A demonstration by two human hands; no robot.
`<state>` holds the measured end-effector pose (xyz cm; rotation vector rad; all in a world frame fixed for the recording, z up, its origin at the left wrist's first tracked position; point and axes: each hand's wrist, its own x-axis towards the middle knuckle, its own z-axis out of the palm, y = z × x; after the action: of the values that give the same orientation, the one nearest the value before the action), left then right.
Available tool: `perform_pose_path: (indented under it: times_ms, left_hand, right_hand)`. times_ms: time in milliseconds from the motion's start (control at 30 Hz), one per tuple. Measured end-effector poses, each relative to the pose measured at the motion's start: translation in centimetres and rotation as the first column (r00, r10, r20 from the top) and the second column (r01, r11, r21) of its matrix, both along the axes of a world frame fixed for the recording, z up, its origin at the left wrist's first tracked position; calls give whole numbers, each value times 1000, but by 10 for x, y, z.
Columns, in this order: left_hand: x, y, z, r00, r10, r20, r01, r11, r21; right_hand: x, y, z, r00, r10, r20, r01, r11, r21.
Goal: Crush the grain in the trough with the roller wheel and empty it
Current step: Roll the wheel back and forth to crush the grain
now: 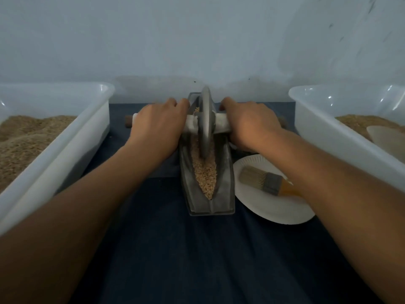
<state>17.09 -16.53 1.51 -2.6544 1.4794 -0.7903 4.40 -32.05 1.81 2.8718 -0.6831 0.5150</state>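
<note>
Your left hand [156,126] is wrapped around the left end of the handle [221,125], and your right hand [249,126] is wrapped around the right end, so both hands hold the bar that goes through the roller wheel [205,119]. The wheel stands up on its edge in the far half of the trough [225,189], and the grain [206,172] lies in the groove, mostly in the part near you. If you push harder with one hand than the other, the wheel can lean to one side, climb the wall of the groove and pop out, and then grain can jump onto the blue cloth [175,249] on the tabletop. If you roll too fast toward the near tip, the wheel can shove grain over the pointed end, because the pile looks high there. The trough is narrow and only sits on the cloth, so a hard push could make it slide or tip. Your fingers are close to the wheel, so they could get pinched if they slip inward. The paper plate [274,207] touches the trough on the right with the brush [263,179] on it, and your right arm passes just over the brush, so you could knock it off. The left bin [65,137] and the right bin [328,128] stand near on each side; when you lift the trough to empty it, a quick tilt could spill grain beside the bin.
</note>
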Motion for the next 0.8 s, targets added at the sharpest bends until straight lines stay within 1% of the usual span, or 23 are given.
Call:
perform_pose_path:
  times_ms: [100, 267, 500, 600, 800]
  left_hand:
    - [10, -10, 3, 1000, 15, -13, -15, 1000, -9]
    - [17, -20, 4, 999, 22, 34, -21, 999, -39]
    - [8, -10, 1, 995, 55, 86, -51, 997, -51]
    - [0, -4, -1, 993, 66, 99, -60, 996, -63]
    - [-15, 6, -1, 994, 12, 108, -3, 997, -77]
  right_hand:
    - [12, -13, 3, 999, 9, -34, -7, 1000, 30]
    - [24, -23, 5, 999, -4, -51, 9, 996, 94]
    - [15, -11, 1, 999, -43, 30, 42, 999, 13]
    - [7, -3, 1, 998, -51, 39, 53, 998, -45]
    - [-15, 18, -1, 997, -63, 33, 66, 994, -87]
